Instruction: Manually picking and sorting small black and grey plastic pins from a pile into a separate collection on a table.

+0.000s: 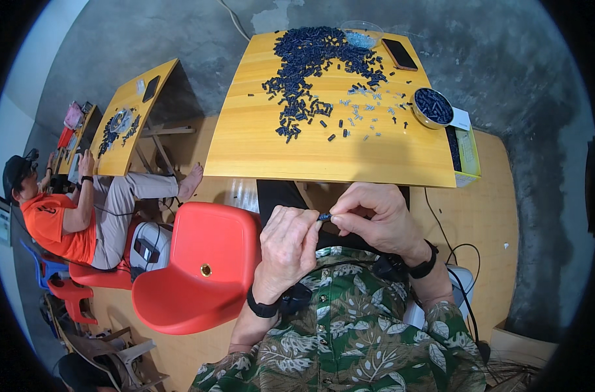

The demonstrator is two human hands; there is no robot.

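Observation:
My left hand (pixel 289 243) and my right hand (pixel 376 215) meet in front of my chest, just off the table's near edge. Between their fingertips is a small dark cylindrical piece (pixel 324 217), pinched from both sides. On the yellow wooden table (pixel 258 157) lies a big heap of similar small black pieces (pixel 310 46), trailing toward the middle. Small clear pieces (pixel 357 111) are scattered right of the trail. A round bowl (pixel 433 108) full of black pieces stands at the right edge.
At the table's back are a clear dish (pixel 361 36) of light-blue bits and a phone (pixel 399 54). A yellow box (pixel 467 153) stands beside the table's right edge. A red chair (pixel 199 268) is at my left; beyond it, a person in orange (pixel 61 225) sits at another table.

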